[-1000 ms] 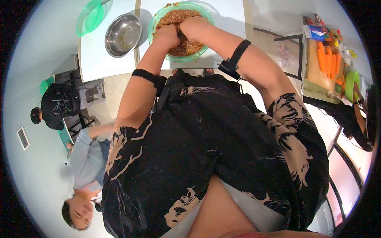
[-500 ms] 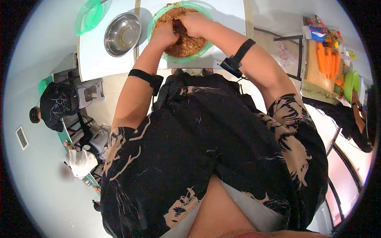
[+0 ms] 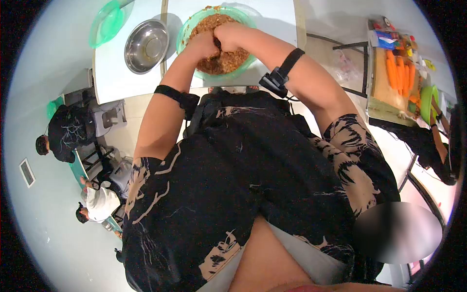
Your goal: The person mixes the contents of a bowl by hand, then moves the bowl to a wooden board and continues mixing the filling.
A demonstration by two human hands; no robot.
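Green plastic forms the bowl (image 3: 183, 39), upper centre. Left hand (image 3: 206, 46) and right hand (image 3: 229, 36) meet the brown mixture (image 3: 224, 63), fingertips hidden, grip impossible to tell; tabletop (image 3: 114, 73) separates bowl from steel basin (image 3: 147, 47).

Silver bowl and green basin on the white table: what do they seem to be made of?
The silver bowl looks like polished metal, probably stainless steel: its grey wall shows bright highlights. The green basin seems to be smooth, slightly translucent plastic, judging by its pale, even colour; the mixture hides most of its inside, so its exact finish stays open.
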